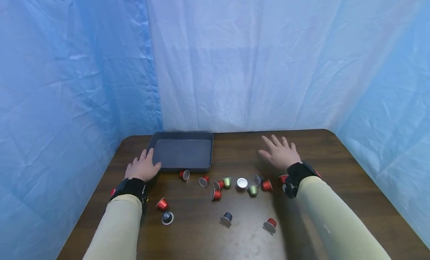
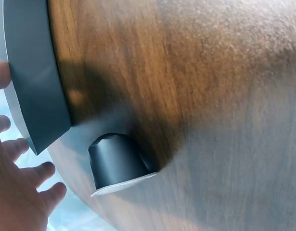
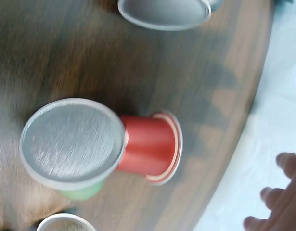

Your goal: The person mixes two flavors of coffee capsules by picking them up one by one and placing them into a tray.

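My left hand (image 1: pixel 143 167) is beside the left front corner of a dark grey tray (image 1: pixel 183 168), fingers spread and nothing in its grasp. In the left wrist view its fingertips overlap the tray wall (image 2: pixel 34 72); whether they touch it I cannot tell. A dark coffee capsule (image 2: pixel 119 161) lies close by in that view. Over the right part of the table, my right hand (image 1: pixel 281 155) has its fingers spread and holds nothing. Nearest to it are red coffee capsules (image 1: pixel 267 185), partly hidden by the wrist. The right wrist view shows a red capsule (image 3: pixel 148 145) beside a green one (image 3: pixel 85 191).
Several red, green and dark capsules lie scattered across the middle of the brown table (image 1: pixel 195 237), with a white-faced one (image 1: pixel 242 183) among them. Nearer the front are a dark capsule (image 1: pixel 226 219) and a red capsule (image 1: pixel 270 225). Pale blue curtains (image 1: pixel 242 65) surround the table.
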Demonstrator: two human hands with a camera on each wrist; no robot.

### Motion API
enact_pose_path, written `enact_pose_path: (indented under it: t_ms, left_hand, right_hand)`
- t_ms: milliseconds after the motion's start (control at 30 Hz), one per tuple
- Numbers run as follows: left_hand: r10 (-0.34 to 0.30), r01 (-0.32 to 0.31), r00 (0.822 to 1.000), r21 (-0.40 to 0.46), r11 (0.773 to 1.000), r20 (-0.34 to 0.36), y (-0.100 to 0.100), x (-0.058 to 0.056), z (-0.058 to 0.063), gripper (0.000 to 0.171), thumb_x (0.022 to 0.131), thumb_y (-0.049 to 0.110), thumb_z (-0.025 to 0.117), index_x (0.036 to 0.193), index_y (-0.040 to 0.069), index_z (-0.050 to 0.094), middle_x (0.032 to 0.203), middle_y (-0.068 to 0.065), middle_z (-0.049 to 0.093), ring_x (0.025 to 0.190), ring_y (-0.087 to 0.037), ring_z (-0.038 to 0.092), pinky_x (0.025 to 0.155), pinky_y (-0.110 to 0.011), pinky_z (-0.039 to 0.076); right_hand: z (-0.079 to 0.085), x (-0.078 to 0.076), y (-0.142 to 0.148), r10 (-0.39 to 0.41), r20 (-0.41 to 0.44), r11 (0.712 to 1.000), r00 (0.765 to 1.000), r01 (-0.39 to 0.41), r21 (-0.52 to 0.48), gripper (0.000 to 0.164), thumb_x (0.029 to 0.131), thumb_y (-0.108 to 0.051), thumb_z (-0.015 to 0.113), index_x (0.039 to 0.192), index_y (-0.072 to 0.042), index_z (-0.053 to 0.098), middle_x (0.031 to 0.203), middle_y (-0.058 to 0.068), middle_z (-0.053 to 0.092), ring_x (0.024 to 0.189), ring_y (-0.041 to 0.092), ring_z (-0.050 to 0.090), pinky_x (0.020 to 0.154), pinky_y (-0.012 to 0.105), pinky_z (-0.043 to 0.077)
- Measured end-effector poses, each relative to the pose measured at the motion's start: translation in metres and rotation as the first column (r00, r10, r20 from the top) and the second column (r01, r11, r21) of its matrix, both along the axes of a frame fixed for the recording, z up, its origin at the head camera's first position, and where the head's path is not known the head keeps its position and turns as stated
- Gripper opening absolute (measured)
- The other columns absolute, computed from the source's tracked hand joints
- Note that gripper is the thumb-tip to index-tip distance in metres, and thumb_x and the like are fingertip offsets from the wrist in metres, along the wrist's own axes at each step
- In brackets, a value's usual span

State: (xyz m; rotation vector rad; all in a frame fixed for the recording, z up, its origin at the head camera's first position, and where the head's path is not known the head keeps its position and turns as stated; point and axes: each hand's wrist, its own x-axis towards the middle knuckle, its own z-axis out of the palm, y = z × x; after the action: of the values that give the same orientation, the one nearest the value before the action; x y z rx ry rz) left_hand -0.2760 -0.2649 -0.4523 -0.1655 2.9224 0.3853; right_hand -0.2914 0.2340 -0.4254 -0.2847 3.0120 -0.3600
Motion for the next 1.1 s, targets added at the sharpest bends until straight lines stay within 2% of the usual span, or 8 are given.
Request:
enact_pose_path:
  t_ms: [267, 533, 767, 1100]
  left_hand:
    - [-0.01, 0.007, 0.999, 0.05, 0.999, 0.046, 0.002, 0.001, -0.002, 0.086, 0.099, 0.045, 0.049, 0.163, 0.006, 0.008, 0.166, -0.03, -0.003, 0.142, -0.063, 0.021, 0.111, -0.074, 0.024]
    - [-0.026, 0.02, 0.997, 0.093, 0.995, 0.068, 0.007, -0.001, -0.005, 0.091, 0.098, 0.051, 0.051, 0.164, 0.008, 0.006, 0.166, -0.03, -0.01, 0.144, -0.058, 0.027, 0.111, -0.071, 0.029]
    - [-0.063, 0.057, 0.995, 0.081, 0.995, 0.078, 0.015, -0.001, -0.004, 0.097, 0.097, 0.058, 0.052, 0.163, 0.003, 0.006, 0.166, -0.03, -0.009, 0.145, -0.055, 0.027, 0.11, -0.071, 0.031]
    - [-0.126, 0.123, 0.99, 0.054, 0.991, 0.056, 0.035, -0.002, -0.002, 0.094, 0.099, 0.059, 0.051, 0.163, 0.003, 0.01, 0.167, -0.028, -0.008, 0.143, -0.052, 0.036, 0.109, -0.067, 0.036]
  right_hand:
    - [-0.002, 0.003, -0.019, 0.041, -0.002, 0.999, 0.999, -0.04, 0.036, 0.076, 0.105, -0.057, 0.043, 0.165, -0.019, 0.017, 0.167, 0.02, 0.021, 0.15, 0.055, 0.016, 0.115, 0.074, 0.012]
    - [-0.005, 0.01, -0.037, 0.067, 0.006, 0.997, 0.998, -0.067, 0.045, 0.082, 0.103, -0.059, 0.046, 0.164, -0.011, 0.018, 0.165, 0.02, 0.028, 0.151, 0.051, 0.019, 0.118, 0.07, 0.012]
    - [-0.007, 0.012, -0.049, 0.074, 0.015, 0.996, 0.997, -0.075, 0.044, 0.083, 0.103, -0.059, 0.048, 0.162, -0.007, 0.023, 0.162, 0.02, 0.035, 0.151, 0.049, 0.021, 0.119, 0.067, 0.011]
    - [-0.013, 0.011, -0.062, 0.076, 0.032, 0.993, 0.997, -0.079, 0.083, 0.083, 0.101, -0.065, 0.045, 0.158, -0.005, 0.035, 0.154, 0.018, 0.048, 0.149, 0.045, 0.03, 0.119, 0.067, 0.011]
